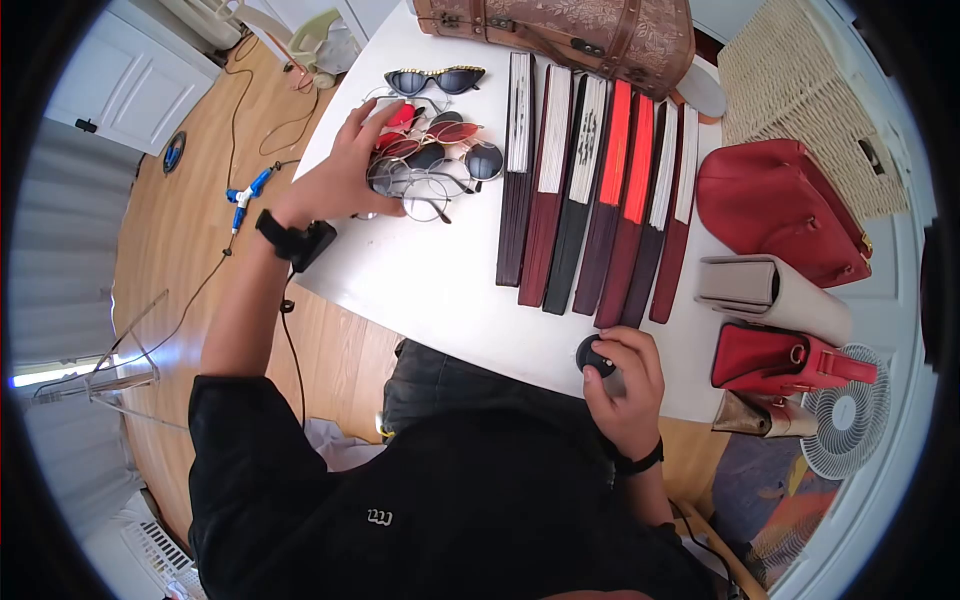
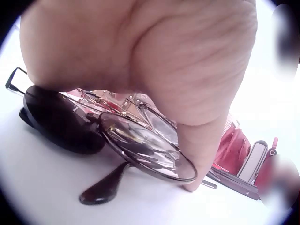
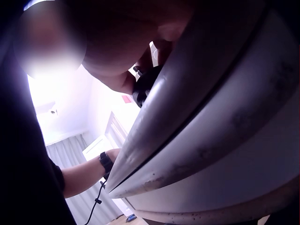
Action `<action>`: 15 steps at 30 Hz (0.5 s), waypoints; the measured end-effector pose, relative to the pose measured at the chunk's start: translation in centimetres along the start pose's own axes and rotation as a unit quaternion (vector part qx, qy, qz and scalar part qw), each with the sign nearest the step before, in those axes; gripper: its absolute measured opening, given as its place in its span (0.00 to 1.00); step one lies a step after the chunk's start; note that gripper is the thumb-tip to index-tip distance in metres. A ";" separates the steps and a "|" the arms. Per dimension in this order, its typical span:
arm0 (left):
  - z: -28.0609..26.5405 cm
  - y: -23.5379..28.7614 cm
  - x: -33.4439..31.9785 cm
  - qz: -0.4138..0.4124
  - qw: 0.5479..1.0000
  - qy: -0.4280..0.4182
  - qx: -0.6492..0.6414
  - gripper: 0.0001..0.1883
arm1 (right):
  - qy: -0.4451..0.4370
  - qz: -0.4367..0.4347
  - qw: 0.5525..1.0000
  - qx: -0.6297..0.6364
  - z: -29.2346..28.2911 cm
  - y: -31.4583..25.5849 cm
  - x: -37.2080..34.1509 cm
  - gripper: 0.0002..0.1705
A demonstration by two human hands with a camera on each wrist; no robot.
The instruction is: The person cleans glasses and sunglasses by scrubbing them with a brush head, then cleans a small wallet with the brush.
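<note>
On the white table, my left hand arches over the left side of a pile of eyeglasses and sunglasses, fingers and thumb spread about it. In the left wrist view, dark-lensed sunglasses and round clear glasses lie beneath the palm, with a digit down close to the clear rim. The palm hides part of the pile. At the table's near edge, my right hand holds a small round black object between thumb and fingers; its kind I cannot tell. Cat-eye sunglasses lie beyond the pile.
Several thick albums or books stand in a row right of the glasses. A brown patterned chest sits behind them. Red handbags and a pale bag line the right side, near a white fan.
</note>
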State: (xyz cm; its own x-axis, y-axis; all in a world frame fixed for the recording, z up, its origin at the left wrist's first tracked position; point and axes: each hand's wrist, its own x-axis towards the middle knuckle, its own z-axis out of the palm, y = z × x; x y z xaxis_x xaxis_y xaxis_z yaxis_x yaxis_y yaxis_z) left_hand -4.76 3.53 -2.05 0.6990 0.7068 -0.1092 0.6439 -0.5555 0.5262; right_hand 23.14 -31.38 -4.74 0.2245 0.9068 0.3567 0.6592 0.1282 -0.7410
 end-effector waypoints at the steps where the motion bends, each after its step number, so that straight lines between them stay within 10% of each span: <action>1: -0.2 -0.5 0.7 0.011 1.000 -0.008 -0.006 0.70 | 0.001 0.000 1.000 0.000 0.0 0.0 0.0 0.19; 15: -1.8 -2.4 6.2 0.054 0.997 0.026 -0.047 0.60 | 0.003 0.003 1.000 -0.003 0.0 0.2 -0.3 0.19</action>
State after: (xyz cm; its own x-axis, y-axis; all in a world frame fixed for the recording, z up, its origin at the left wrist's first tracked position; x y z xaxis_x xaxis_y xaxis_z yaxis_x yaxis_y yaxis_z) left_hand -2.51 10.05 -2.47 0.7437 0.6685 -0.0054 0.5323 -0.5872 0.6098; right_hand 23.22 -31.64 -5.01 0.2335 0.9049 0.3558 0.6623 0.1199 -0.7396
